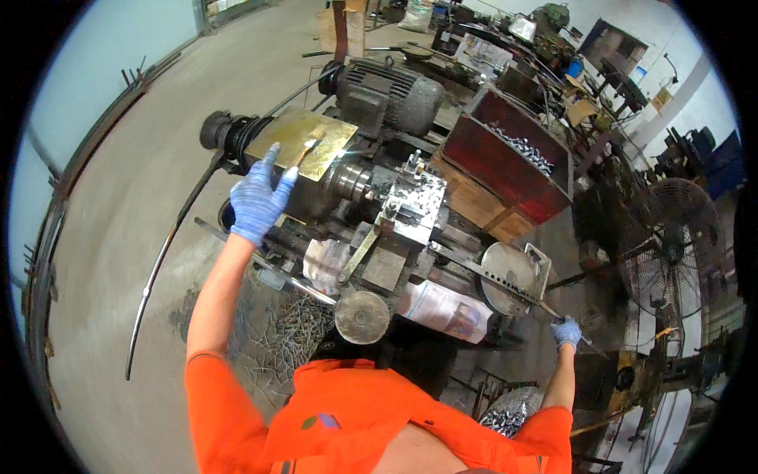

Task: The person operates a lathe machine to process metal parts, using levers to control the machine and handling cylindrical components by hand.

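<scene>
My left hand [259, 199], in a blue knit glove, reaches over the near edge of a brass-coloured cover plate [276, 136] on a small lathe, fingers spread. Its thumb is beside a small brush [310, 147] lying on the plate; whether they touch I cannot tell. Far to the right, my right hand [566, 332], gloved too, is closed around a lever rod [550, 310] joined to a perforated bar [497, 278]. Between the hands are the lathe's chuck [352, 182] and a tool slide [416, 207] strewn with shiny chips. No workpiece can be made out clearly at the chuck.
Behind the lathe stand a motor [388, 96] and a red bin [505, 162] holding small metal parts. A long rod [170, 237] slants out leftward. Metal rods or shavings [296, 332] litter the floor below. A basket of parts [509, 411] sits near my right arm; a fan [667, 253] stands right.
</scene>
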Action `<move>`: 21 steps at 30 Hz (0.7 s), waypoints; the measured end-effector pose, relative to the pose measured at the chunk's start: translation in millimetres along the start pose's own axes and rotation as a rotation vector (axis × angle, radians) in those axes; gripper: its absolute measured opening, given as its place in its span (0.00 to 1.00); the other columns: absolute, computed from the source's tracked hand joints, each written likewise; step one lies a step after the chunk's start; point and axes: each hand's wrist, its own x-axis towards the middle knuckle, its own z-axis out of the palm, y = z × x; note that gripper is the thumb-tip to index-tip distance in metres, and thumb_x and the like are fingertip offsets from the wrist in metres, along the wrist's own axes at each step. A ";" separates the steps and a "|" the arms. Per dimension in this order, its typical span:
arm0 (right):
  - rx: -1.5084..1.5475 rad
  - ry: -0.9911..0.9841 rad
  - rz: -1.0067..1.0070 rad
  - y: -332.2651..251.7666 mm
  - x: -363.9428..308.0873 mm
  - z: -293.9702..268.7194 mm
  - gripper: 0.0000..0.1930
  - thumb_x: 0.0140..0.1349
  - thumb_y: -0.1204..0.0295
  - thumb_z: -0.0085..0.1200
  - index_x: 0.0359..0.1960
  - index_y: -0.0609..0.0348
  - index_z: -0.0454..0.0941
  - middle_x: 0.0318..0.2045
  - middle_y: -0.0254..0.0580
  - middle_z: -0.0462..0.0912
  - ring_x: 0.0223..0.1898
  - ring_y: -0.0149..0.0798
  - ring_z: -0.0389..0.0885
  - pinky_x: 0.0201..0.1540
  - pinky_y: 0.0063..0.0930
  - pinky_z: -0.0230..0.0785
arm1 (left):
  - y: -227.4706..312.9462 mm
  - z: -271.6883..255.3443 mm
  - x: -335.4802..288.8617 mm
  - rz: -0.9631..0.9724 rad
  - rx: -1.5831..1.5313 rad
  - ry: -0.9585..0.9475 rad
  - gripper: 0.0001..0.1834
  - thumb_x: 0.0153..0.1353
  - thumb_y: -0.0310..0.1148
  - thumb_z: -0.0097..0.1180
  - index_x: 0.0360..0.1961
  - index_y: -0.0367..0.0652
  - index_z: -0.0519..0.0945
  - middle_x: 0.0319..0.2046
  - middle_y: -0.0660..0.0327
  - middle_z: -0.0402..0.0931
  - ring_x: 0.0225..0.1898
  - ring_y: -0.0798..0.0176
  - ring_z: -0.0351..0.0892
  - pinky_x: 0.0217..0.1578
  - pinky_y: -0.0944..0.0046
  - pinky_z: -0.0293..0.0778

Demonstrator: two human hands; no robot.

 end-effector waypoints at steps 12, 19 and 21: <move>0.159 0.037 0.096 25.9 -64.4 28.6 0.21 0.44 0.50 0.55 0.29 0.56 0.77 0.31 0.53 0.79 0.37 0.56 0.76 0.44 0.44 0.65 | 50.9 23.7 -59.5 0.385 -0.248 0.018 0.13 0.58 0.38 0.49 0.41 0.47 0.76 0.20 0.57 0.72 0.19 0.55 0.73 0.21 0.57 0.69; 0.151 0.094 0.075 29.5 -60.2 41.0 0.21 0.45 0.50 0.55 0.28 0.56 0.77 0.30 0.52 0.79 0.38 0.54 0.75 0.43 0.42 0.66 | 70.1 64.3 -56.5 0.344 -0.218 -0.136 0.12 0.58 0.38 0.47 0.38 0.46 0.76 0.19 0.56 0.74 0.21 0.55 0.75 0.21 0.56 0.69; 0.134 0.123 0.066 20.5 -64.5 33.5 0.20 0.45 0.51 0.56 0.27 0.56 0.77 0.30 0.52 0.79 0.38 0.54 0.75 0.43 0.41 0.66 | 67.2 64.2 -61.9 0.323 -0.137 -0.213 0.11 0.57 0.37 0.49 0.38 0.45 0.77 0.19 0.56 0.73 0.21 0.54 0.74 0.21 0.56 0.68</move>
